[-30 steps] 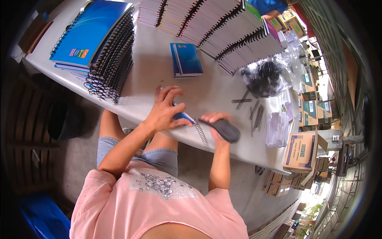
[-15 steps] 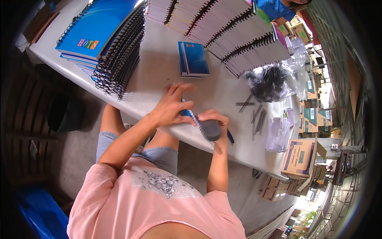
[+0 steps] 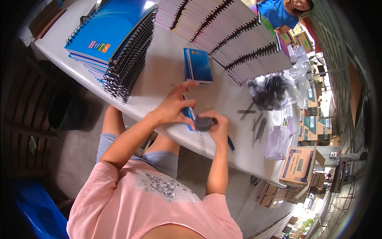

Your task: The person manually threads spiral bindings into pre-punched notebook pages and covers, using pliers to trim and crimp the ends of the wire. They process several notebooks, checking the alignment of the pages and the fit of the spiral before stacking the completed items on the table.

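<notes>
My left hand point(image 3: 177, 104) has its fingers curled round a small blue notebook point(image 3: 188, 115) at the table's near edge. Along the notebook's right edge runs a thin wire coil point(image 3: 201, 142), whose free end dangles past the table edge. In my right hand point(image 3: 218, 125) is a dark grey, rounded object point(image 3: 203, 123), held against the coiled edge; its kind is unclear. Just beyond my left fingers lies a short stack of small blue notebooks point(image 3: 199, 65). A dark, curved, handle-like thing point(image 3: 230, 143) rests beside my right wrist.
Larger blue spiral notebooks point(image 3: 107, 32) are piled at the left. Rows of coil-bound books point(image 3: 238, 44) stand along the back. Loose black coils point(image 3: 260, 128), a plastic bag point(image 3: 270, 91) and a cardboard box point(image 3: 296, 165) are on the right. Across the table is a person in blue point(image 3: 276, 14).
The dark rounded object has shifted left and up along the notebook's edge with my right hand. More of the coil now hangs visibly below it. My left hand keeps its grip.
</notes>
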{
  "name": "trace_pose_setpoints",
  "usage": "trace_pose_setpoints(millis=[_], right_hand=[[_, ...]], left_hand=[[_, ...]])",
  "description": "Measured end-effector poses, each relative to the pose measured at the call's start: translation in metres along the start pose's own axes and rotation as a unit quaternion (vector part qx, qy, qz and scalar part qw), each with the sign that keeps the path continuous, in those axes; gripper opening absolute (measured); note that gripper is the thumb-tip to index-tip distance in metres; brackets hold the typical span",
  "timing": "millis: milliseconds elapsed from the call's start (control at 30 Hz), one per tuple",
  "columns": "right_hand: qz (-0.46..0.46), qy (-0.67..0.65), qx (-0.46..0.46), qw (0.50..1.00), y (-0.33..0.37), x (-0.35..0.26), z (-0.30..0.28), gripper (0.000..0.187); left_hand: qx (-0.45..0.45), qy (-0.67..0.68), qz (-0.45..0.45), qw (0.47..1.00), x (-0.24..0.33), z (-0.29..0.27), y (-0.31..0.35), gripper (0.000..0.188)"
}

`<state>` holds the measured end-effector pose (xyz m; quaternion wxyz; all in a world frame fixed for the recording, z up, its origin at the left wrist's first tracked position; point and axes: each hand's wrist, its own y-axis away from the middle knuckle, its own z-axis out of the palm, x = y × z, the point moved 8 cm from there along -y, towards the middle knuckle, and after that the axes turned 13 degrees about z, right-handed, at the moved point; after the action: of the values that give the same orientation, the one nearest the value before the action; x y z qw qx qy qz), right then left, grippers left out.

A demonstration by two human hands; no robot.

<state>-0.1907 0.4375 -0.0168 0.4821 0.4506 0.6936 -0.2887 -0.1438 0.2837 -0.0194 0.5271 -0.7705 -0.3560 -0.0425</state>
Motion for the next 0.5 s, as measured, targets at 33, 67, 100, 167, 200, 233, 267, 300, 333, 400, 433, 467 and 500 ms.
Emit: trace_pose_setpoints(millis=[33,67,100,167,200,233,267,300,333,400,433,467,500], right_hand=[[0.084,0.078,0.065,0.991,-0.009,0.017,-0.010,0.028],[0.077,0.104,0.090,0.987,-0.007,0.016,-0.019,0.029],[0.076,0.104,0.087,0.988,-0.006,0.011,-0.016,0.029],[-0.064,-0.114,-0.060,0.990,0.002,-0.018,0.008,0.033],[-0.045,-0.042,-0.034,0.998,0.000,-0.018,0.011,0.031],[-0.042,-0.044,-0.026,0.998,-0.003,-0.015,0.008,0.031],[0.054,0.015,0.035,0.998,-0.009,0.005,-0.001,0.030],[0.144,0.075,0.092,0.982,-0.013,0.021,-0.012,0.030],[0.119,-0.065,0.063,0.989,-0.009,0.021,-0.009,0.029],[0.030,-0.032,0.024,0.999,-0.007,-0.009,0.007,0.028],[-0.055,0.001,-0.019,0.998,-0.003,-0.031,0.020,0.027],[0.043,0.115,0.033,0.992,-0.016,0.003,0.012,0.026],[0.038,0.117,0.039,0.992,-0.018,0.006,0.010,0.026]], left_hand=[[0.014,0.005,-0.018,1.000,-0.001,-0.005,-0.002,0.054],[0.027,0.011,-0.035,0.999,-0.003,-0.008,-0.002,0.055],[0.028,0.009,-0.036,0.999,-0.005,-0.007,-0.001,0.055],[0.035,0.079,-0.068,0.994,-0.013,0.000,0.004,0.059],[0.030,0.083,-0.065,0.994,-0.012,0.003,0.004,0.059],[0.043,0.117,-0.097,0.987,-0.016,0.004,0.006,0.065],[0.056,0.151,-0.128,0.979,-0.020,0.006,0.009,0.072],[0.056,0.152,-0.124,0.979,-0.021,0.008,0.008,0.072],[0.087,0.160,-0.129,0.975,-0.024,0.007,0.011,0.079],[0.097,0.209,-0.165,0.959,-0.033,0.011,0.015,0.092],[0.089,0.214,-0.163,0.959,-0.033,0.013,0.017,0.092],[0.080,0.234,-0.197,0.949,-0.037,0.017,0.023,0.090],[0.078,0.249,-0.225,0.939,-0.042,0.018,0.024,0.089]])
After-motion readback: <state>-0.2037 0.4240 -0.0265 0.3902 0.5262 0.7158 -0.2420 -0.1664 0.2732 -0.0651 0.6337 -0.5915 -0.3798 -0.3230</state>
